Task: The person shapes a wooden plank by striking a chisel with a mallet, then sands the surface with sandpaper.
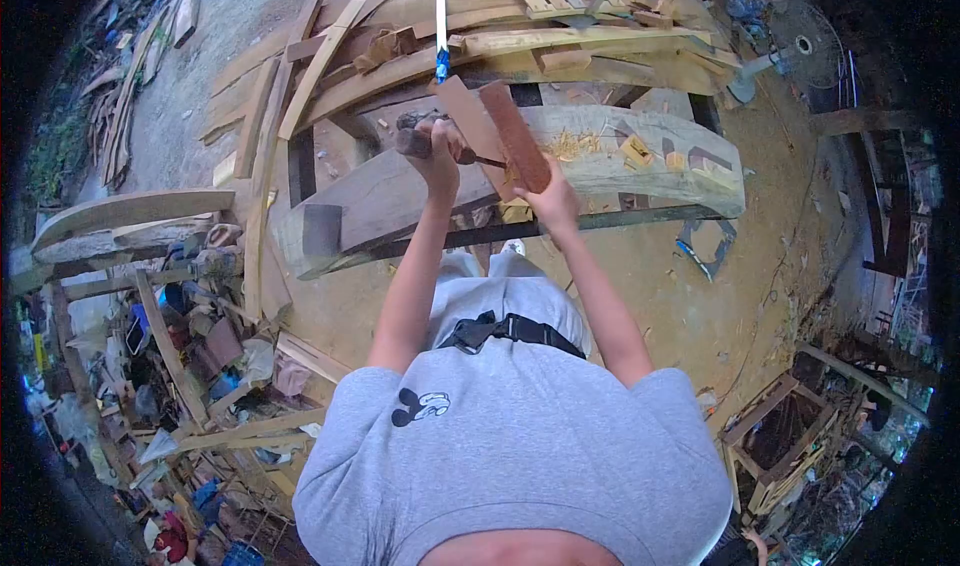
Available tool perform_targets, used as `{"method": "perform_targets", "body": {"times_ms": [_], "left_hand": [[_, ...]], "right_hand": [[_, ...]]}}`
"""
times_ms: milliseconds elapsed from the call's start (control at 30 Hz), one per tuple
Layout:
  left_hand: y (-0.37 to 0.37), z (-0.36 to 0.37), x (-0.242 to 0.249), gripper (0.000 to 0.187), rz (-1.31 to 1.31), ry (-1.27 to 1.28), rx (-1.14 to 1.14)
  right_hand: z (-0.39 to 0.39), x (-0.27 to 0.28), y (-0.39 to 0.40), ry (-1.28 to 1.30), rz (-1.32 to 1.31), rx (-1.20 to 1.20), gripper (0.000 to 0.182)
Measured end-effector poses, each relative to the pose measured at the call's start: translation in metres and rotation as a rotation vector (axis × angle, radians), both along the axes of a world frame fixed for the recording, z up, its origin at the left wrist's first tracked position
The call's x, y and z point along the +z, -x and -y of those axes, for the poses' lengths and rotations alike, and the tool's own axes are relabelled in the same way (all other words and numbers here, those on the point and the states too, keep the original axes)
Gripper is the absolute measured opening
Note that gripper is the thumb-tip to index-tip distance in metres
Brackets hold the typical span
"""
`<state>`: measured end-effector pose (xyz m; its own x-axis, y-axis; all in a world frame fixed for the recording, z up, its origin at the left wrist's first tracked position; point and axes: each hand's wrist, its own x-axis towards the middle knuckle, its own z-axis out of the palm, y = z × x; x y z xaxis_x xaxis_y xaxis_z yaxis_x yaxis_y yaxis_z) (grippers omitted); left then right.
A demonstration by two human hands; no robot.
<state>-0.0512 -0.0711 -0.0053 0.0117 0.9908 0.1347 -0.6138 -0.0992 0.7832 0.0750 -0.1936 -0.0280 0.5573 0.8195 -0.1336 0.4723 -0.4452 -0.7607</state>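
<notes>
You have a brown, littered floor (670, 306) below, turning to greyer ground (235, 16) at upper left, where loose scrap timber (125, 101) lies near greenery (42, 161). To your lower left stands a cluttered wooden rack (168, 341); at upper right, a fan (803, 45). Bright light shows at the lower right edge.

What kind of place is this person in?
It's probably a woodworking workshop. Long planks lie piled on the far side, wood shavings are scattered on a thick timber slab, and the right hand holds a reddish-brown wooden piece.
</notes>
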Motion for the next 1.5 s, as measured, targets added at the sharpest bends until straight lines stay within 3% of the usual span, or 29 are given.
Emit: {"method": "perform_targets", "body": {"times_ms": [33,300,367,500,567,833,900,967,1167,1233,1433,1500], "left_hand": [[0.001,-0.001,-0.001,0.023,-0.013,-0.019,0.006],[-0.006,-0.004,0.007,0.024,-0.076,-0.002,-0.012],[-0.012,-0.003,0.015,0.023,-0.111,0.043,0.015],[-0.004,-0.013,0.001,0.023,-0.099,0.075,-0.001],[0.008,-0.027,-0.016,0.024,0.093,0.02,-0.094],[0.018,-0.048,-0.03,0.025,0.04,0.117,-0.13],[0.042,-0.067,-0.065,0.025,0.19,0.433,-0.116],[0.06,-0.062,-0.09,0.025,0.308,0.512,-0.02],[0.061,-0.035,-0.043,0.027,0.281,0.437,0.059],[0.059,-0.032,-0.027,0.028,0.137,0.302,0.035],[0.041,-0.024,0.0,0.032,0.082,0.216,0.051],[0.034,-0.019,0.006,0.031,-0.04,0.084,0.082]], "right_hand": [[-0.004,-0.001,0.001,0.081,0.13,0.03,0.068],[-0.008,-0.009,-0.001,0.193,0.085,-0.062,0.069],[-0.012,-0.002,-0.003,0.341,0.076,0.004,0.069],[-0.014,-0.01,-0.005,0.325,0.136,-0.03,0.071],[-0.014,-0.002,-0.006,0.374,0.19,-0.005,0.076],[-0.015,-0.01,0.001,0.399,0.18,-0.043,0.08],[-0.014,-0.01,0.002,0.385,0.238,-0.059,0.081],[-0.015,-0.013,-0.001,0.377,0.222,-0.032,0.081],[-0.016,-0.006,-0.003,0.386,0.162,-0.018,0.08],[-0.016,-0.005,0.003,0.366,0.156,-0.017,0.079],[-0.016,0.001,0.023,0.379,0.092,-0.06,0.077],[-0.016,0.001,0.026,0.392,0.045,-0.06,0.079]]}}
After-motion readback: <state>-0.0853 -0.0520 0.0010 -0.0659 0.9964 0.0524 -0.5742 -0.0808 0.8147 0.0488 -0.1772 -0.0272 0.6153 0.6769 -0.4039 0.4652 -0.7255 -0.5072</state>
